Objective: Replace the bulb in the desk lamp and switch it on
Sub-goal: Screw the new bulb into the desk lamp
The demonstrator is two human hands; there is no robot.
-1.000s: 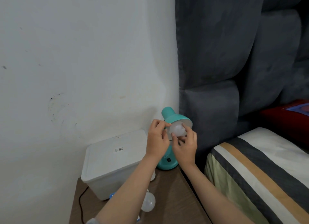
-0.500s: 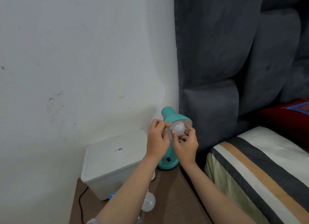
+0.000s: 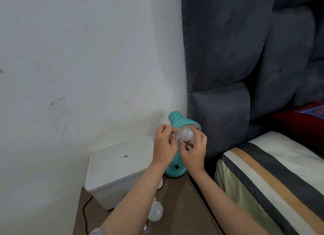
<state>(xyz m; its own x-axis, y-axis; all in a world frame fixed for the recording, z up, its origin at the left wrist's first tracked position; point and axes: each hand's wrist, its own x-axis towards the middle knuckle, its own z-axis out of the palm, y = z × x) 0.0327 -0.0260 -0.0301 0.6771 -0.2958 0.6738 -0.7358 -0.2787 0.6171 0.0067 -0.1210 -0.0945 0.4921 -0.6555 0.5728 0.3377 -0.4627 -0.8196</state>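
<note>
White wall (image 3: 78, 59) fills the left side, with dark scuff marks partway down. Below it, a wooden bedside table (image 3: 177, 206) carries a white lidded plastic box (image 3: 121, 171) bearing a small barcode label; a black cord (image 3: 85, 215) runs along the table's left edge. In front of the box, a spare white bulb (image 3: 155, 213) lies on the tabletop, partly hidden by the left forearm (a bit of blue shows beside it; what it is cannot be told). Left hand (image 3: 164, 148) is raised at the left rim of the lamp shade, thumb and forefinger pinched at that rim. The teal desk lamp (image 3: 177, 121) stands at the table's back right corner, its shade tilted toward the camera, black rocker switch on the base. A frosted white bulb (image 3: 185, 134) sits in the shade's mouth. Right hand (image 3: 193, 150) cups this bulb from the right and below, fingertips closed on the glass. Hands close together, just apart. Right of the lamp: grey padded headboard (image 3: 236, 59), then a bed with a striped cover (image 3: 273, 178) and a red pillow (image 3: 301, 121).
</note>
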